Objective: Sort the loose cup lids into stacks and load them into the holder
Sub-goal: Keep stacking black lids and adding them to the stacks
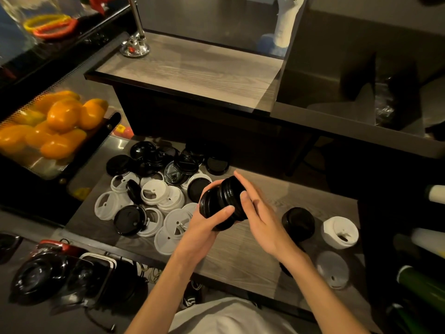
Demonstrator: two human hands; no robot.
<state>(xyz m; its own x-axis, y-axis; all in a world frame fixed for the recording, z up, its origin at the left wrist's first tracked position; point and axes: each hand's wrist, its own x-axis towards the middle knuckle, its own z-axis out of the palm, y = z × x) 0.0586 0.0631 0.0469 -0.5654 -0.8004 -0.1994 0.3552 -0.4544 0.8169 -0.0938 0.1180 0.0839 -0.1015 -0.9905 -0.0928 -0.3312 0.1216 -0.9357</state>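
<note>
A stack of black lids point(222, 201) lies on its side above the wooden counter point(240, 256). My left hand point(207, 225) grips it from below, thumb across the front. My right hand point(257, 208) rests straight fingers against the stack's right end. To the left lies a loose pile of black lids point(156, 160) and white lids point(154, 196). On the right stand a short black stack point(298, 222), a white stack point(339, 231) and a single translucent lid point(332, 268).
A mesh basket of oranges point(53, 126) sits at the left. A raised wooden shelf point(192, 68) with a chrome stand point(134, 44) runs behind. Black containers point(41, 278) lie at the lower left. Bottles point(423, 285) stand at the right edge.
</note>
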